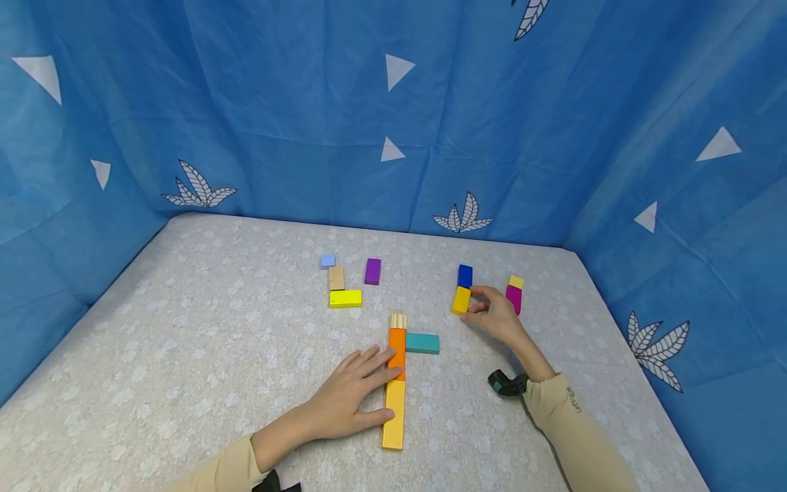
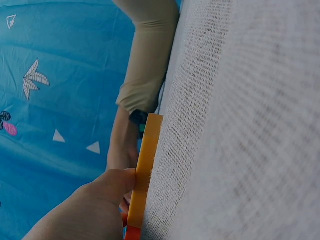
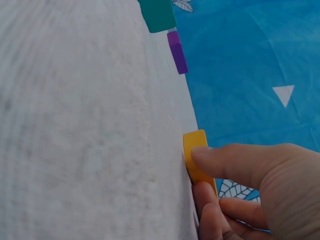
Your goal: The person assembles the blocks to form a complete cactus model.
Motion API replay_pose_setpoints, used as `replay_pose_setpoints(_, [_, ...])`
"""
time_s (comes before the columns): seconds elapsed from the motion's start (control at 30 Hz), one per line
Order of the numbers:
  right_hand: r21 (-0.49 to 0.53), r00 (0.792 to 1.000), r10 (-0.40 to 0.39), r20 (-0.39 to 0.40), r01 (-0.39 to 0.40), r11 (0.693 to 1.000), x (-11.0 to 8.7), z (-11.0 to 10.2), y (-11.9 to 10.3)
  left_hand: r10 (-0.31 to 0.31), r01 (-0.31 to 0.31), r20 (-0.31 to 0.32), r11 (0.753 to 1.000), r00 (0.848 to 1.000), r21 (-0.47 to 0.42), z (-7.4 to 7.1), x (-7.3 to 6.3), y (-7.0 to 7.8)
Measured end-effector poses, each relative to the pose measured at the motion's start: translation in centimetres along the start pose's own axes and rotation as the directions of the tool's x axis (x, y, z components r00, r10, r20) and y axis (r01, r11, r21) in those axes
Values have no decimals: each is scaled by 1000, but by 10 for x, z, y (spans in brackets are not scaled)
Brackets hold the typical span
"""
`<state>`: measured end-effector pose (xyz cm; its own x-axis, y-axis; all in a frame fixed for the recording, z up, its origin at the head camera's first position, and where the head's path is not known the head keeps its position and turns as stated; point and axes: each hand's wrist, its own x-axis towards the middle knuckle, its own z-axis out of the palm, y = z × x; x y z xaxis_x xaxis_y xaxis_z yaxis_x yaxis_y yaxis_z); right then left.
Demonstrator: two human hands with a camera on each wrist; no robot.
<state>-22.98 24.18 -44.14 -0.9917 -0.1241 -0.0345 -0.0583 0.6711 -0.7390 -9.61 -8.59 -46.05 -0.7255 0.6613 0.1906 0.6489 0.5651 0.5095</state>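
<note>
On the table, a line of blocks runs away from the person: an amber block (image 1: 394, 417) nearest, an orange block (image 1: 398, 338) beyond it, and a small pale ridged piece (image 1: 398, 321) at the far end. My left hand (image 1: 347, 396) lies along the left side of this line, its spread fingertips on the orange block and its thumb touching the amber one. Farther right, my right hand (image 1: 496, 318) pinches a yellow block (image 1: 461, 301) between thumb and fingers; the thumb shows on its face in the right wrist view. A dark blue block (image 1: 464, 275) stands right behind that yellow block.
A teal block (image 1: 423, 343) juts right from the orange one. At the back left are a bright yellow block (image 1: 346, 298), a tan block (image 1: 336, 278), a light blue block (image 1: 328, 261) and a purple block (image 1: 372, 271). Beyond my right hand sit a magenta block (image 1: 514, 298) and a small yellow block (image 1: 516, 281).
</note>
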Motion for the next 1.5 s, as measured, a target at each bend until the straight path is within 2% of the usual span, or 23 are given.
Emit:
replay_pose_setpoints(0.5, [6,999,9,-34,-9,1000,1,3,3,-5,5,7,1000,1000,1,0,0,0])
replay_pose_setpoints(0.77, [29,995,-103,-1,103,994,-5,6,-8,-9,9,12,1000,1000,3,0,0,-1])
replay_pose_setpoints(1.07, [10,970,-235,66,235,972,-9,16,-16,-8,8,12,1000,1000,12,0,0,0])
replay_pose_setpoints(1.5, [10,942,-311,126,313,950,-12,20,-18,-4,4,7,1000,1000,19,1,1,-1])
